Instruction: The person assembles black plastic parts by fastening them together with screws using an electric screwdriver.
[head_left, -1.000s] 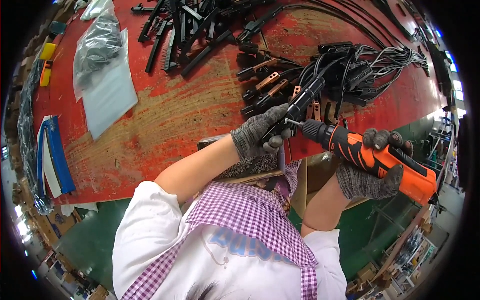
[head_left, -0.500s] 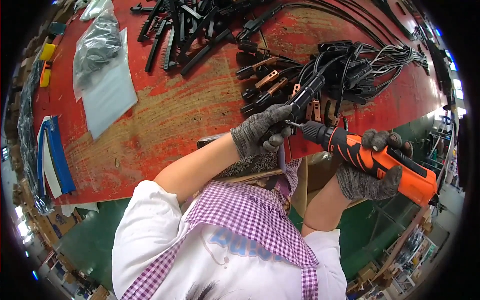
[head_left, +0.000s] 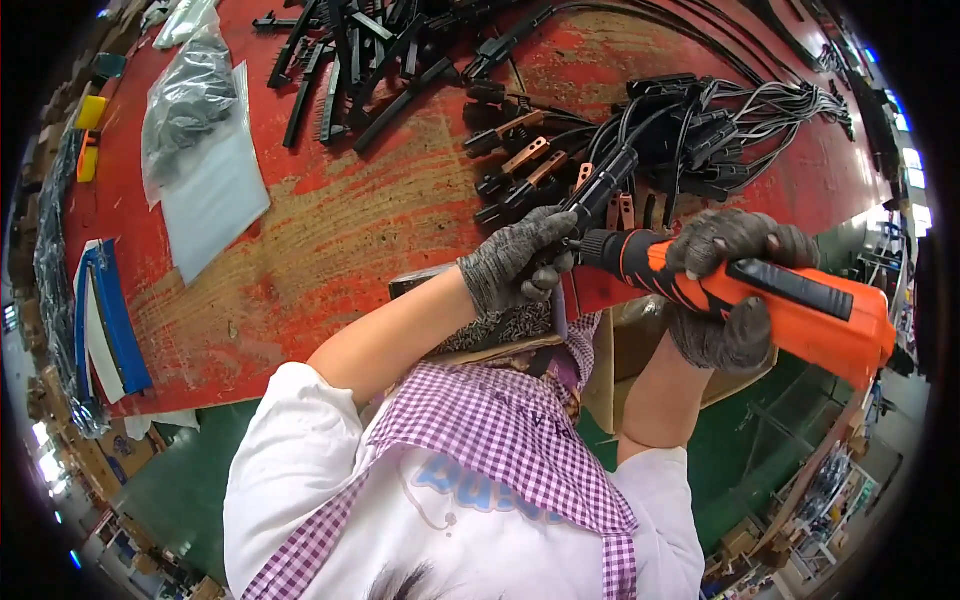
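Observation:
My left hand (head_left: 522, 258), in a grey knit glove, is closed around a long black handle-shaped part (head_left: 607, 188) that slants up to the right. In my right hand (head_left: 728, 285), gloved the same way, is an orange and black power screwdriver (head_left: 800, 318). Its black nose (head_left: 600, 250) meets the lower end of the black part beside my left fingers. The bit tip and any screw are hidden there. Just beyond, black-handled pieces with copper strips (head_left: 527, 155) lie on the red table (head_left: 330, 250).
Grey and black cables (head_left: 780, 125) run off to the right. Black plastic parts (head_left: 350, 75) are heaped at the back. Plastic bags (head_left: 190, 120) and blue and white strips (head_left: 108, 320) lie left. A box of small metal pieces (head_left: 505, 333) sits below my left wrist.
The screwdriver has moved left and in toward the black part, so its bit no longer shows. My right hand has shifted forward along its body. My left hand stays nearly in place.

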